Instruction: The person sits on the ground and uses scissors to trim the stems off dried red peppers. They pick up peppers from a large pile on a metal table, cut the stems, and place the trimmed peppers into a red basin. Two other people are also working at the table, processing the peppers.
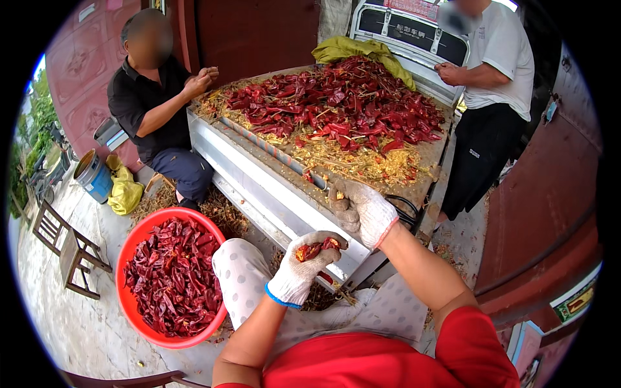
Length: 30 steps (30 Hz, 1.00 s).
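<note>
My left hand (305, 264), in a white knitted work glove with a blue cuff, holds a dried red chili pod (315, 249) that shows yellow seeds. My right hand (359, 208), gloved with a red-edged cuff, is over the near corner of the cart bed, its fingers curled. A small yellow-orange bit (339, 195) lies against those fingers; whether they grip it I cannot tell. Beyond, a heap of dried red chilies (339, 102) covers the bed, with loose yellow seeds (368, 162) along its near side. At my left knee stands a red plastic basin (127, 310) full of red chili pods (172, 276).
One person (155, 97) sits at the bed's left side, another (499, 63) stands at its right. Green-yellow cloth (359, 47) lies behind the heap. A blue bucket (94, 182), a yellow sack (125, 191) and a wooden chair (73, 252) are at left. Stems litter the ground.
</note>
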### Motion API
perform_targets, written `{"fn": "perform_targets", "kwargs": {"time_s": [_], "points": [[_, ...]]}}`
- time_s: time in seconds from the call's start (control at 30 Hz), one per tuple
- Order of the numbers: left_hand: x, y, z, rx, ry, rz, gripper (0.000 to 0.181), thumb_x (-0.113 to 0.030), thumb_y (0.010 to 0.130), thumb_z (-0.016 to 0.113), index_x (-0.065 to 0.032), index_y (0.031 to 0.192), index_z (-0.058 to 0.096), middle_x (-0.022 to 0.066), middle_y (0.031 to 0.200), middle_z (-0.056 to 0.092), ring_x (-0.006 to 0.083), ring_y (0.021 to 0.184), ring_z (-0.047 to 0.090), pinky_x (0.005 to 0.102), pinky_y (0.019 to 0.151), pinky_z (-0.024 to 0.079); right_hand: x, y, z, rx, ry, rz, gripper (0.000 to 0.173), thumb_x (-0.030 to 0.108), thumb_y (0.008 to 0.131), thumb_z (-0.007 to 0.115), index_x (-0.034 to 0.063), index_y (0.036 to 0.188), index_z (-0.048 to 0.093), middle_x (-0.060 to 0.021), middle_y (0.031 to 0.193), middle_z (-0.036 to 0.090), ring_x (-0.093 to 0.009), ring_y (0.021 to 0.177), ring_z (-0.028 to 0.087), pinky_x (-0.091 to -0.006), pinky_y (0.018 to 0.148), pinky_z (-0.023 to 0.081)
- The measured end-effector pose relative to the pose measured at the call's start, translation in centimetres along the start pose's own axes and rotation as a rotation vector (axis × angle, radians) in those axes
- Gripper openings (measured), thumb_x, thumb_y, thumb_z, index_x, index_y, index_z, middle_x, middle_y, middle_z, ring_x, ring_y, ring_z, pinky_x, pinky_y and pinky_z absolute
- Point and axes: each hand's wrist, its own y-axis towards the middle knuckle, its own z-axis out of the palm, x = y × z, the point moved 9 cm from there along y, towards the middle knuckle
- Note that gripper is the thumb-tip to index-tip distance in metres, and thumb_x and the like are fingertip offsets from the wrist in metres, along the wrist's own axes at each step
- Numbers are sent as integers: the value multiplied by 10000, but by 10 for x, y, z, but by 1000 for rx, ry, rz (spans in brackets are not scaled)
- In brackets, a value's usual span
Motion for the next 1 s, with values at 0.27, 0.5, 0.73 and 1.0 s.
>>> {"fn": "perform_targets", "kwargs": {"time_s": [0.27,0.5,0.73,1.0], "points": [[2,9,-56,-150,-403,110,204,-34,743,659,-3,931,588,60,745,574,175,643,557,440,781,575,48,1,9,143,-1470,-221,461,321,862,679,45,1229,641,-122,966,731,-231,898,687,-363,840,527],[17,16,-61,-144,-393,36,146,-38,765,671,-35,879,579,48,717,541,169,642,543,434,774,571,135,87,-57,-526,-1706,-330,507,437,860,661,59,1197,634,-245,1168,663,-383,1121,627,-453,965,492],[28,19,-58,-47,-561,-21,136,-39,772,648,-40,878,562,58,753,555,175,639,547,461,816,541,148,113,-91,-636,-1643,-319,277,236,860,599,109,1082,703,-173,1141,688,-370,1062,644,-446,917,510],[40,27,-51,-40,-541,-71,136,-89,813,656,-43,908,570,46,749,538,166,648,543,437,799,539,140,114,-68,-626,-1876,-215,436,382,889,653,42,1161,625,-236,1117,683,-383,1065,656,-471,917,518]]}}
